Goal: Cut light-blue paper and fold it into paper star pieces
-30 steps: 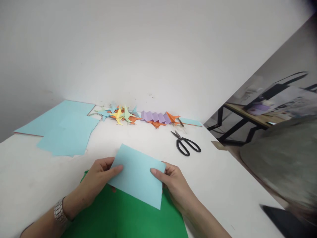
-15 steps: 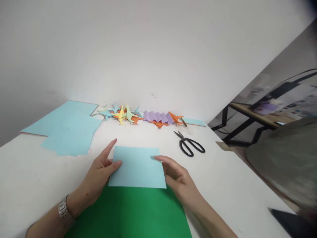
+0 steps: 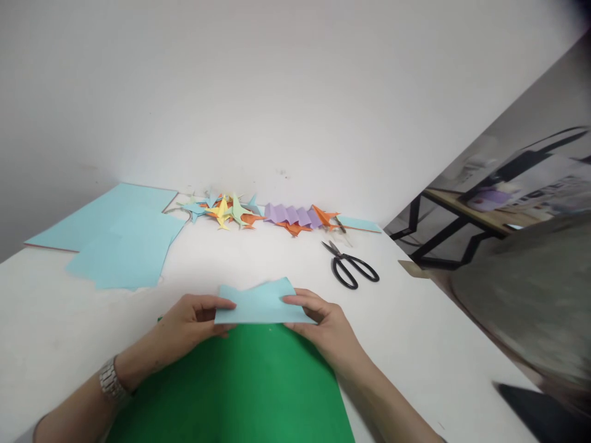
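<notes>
A small light blue paper sheet (image 3: 261,304) is held between both hands just above the far edge of a green sheet (image 3: 240,387) on the white table (image 3: 277,258). My left hand (image 3: 191,323) pinches the paper's left end with thumb and fingers. My right hand (image 3: 321,323) pinches its right end. The paper bends upward along its far edge. A metal watch sits on my left wrist.
Black scissors (image 3: 351,268) lie to the right beyond the hands. Folded paper shapes (image 3: 231,212) and a purple pleated strip (image 3: 290,215) lie by the wall. Large light blue sheets (image 3: 115,237) lie at far left. The table's right edge (image 3: 443,307) runs diagonally; another desk (image 3: 466,212) stands beyond.
The blue paper lay flat with my hands at its sides; now both hands pinch its ends and it is folded over, showing a narrower strip.
</notes>
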A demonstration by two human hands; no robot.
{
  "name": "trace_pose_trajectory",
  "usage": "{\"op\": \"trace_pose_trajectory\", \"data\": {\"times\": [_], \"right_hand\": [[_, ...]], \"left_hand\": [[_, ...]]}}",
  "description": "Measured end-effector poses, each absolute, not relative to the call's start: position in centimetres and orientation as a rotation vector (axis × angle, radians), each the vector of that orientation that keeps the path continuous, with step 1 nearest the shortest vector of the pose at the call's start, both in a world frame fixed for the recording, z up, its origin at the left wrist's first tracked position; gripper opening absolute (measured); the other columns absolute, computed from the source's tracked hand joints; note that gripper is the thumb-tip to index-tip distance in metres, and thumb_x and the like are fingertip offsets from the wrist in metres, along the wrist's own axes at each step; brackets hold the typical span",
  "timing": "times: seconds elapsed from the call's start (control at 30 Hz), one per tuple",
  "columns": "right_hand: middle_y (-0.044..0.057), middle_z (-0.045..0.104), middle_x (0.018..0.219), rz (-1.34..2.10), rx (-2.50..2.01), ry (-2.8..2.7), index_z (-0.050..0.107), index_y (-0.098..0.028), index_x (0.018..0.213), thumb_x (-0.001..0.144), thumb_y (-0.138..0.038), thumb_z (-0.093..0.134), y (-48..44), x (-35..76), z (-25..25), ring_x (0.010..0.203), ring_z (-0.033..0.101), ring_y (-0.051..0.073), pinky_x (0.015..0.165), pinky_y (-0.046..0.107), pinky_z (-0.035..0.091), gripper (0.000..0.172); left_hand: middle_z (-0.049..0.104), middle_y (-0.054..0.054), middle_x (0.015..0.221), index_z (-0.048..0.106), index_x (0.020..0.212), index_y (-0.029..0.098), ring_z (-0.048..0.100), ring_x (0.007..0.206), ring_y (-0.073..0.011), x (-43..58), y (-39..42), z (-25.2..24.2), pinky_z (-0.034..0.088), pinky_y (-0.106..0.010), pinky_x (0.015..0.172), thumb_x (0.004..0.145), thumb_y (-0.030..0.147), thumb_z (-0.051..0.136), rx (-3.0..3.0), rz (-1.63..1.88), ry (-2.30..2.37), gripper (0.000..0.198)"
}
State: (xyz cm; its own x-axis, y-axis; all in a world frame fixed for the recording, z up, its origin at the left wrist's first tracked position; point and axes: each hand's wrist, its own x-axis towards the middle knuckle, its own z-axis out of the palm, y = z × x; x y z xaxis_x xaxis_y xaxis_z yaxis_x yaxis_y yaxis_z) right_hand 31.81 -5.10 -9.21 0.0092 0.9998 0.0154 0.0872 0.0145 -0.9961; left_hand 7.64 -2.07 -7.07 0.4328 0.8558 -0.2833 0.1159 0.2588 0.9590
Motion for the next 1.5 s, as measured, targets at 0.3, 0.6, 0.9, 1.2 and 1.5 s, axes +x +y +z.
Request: {"op": "trace_pose_trajectory", "data": {"times": [0.3,0.6,0.9,1.2,1.5], "right_hand": [[0.002,0.064,0.081,1.200,-1.257,-1.086,0.066,-0.019,0.066,0.069,-0.033,0.070,-5.5,31.0,-9.6,0.066,0.053,0.014,0.062,0.027,0.041,0.015],[-0.006,0.054,0.058,1.188,-1.235,-0.866,0.050,-0.022,0.079,0.061,-0.032,0.076,-5.0,29.8,-9.7,0.051,0.049,0.012,0.053,0.026,0.038,0.033],[-0.004,0.048,0.051,1.164,-1.334,-0.996,0.057,-0.017,0.056,0.064,-0.037,0.072,-5.4,30.1,-9.6,0.053,0.043,0.011,0.055,0.026,0.035,0.027],[-0.002,0.051,0.051,1.173,-1.316,-0.916,0.063,-0.018,0.059,0.066,-0.041,0.070,-5.6,29.7,-8.8,0.051,0.041,0.011,0.052,0.025,0.033,0.025],[-0.003,0.048,0.048,1.196,-1.324,-0.945,0.057,-0.017,0.050,0.069,-0.046,0.066,-5.6,29.9,-9.2,0.049,0.037,0.010,0.051,0.025,0.028,0.037]], "left_hand": [[0.066,-0.002,0.074,0.068,0.073,0.016,0.060,0.080,-0.0196,9.0,-3.0,-7.7,0.048,-0.033,0.079,0.068,0.036,0.067,1.140,0.772,1.070,0.020],[0.061,0.003,0.071,0.055,0.070,0.018,0.058,0.075,-0.0147,9.8,-2.9,-8.1,0.053,-0.033,0.077,0.064,0.029,0.071,0.954,0.958,1.060,0.020],[0.066,0.000,0.080,0.064,0.079,0.017,0.060,0.083,-0.0185,9.7,-2.7,-8.1,0.053,-0.032,0.074,0.067,0.034,0.069,0.945,0.882,1.041,0.021],[0.064,0.001,0.069,0.067,0.069,0.015,0.058,0.072,-0.0158,9.5,-3.0,-8.0,0.054,-0.031,0.070,0.065,0.038,0.070,0.989,0.892,1.136,0.023],[0.061,0.001,0.064,0.066,0.063,0.017,0.060,0.072,-0.0168,9.3,-3.0,-7.9,0.053,-0.032,0.073,0.064,0.041,0.070,1.006,0.848,1.153,0.025]]}}
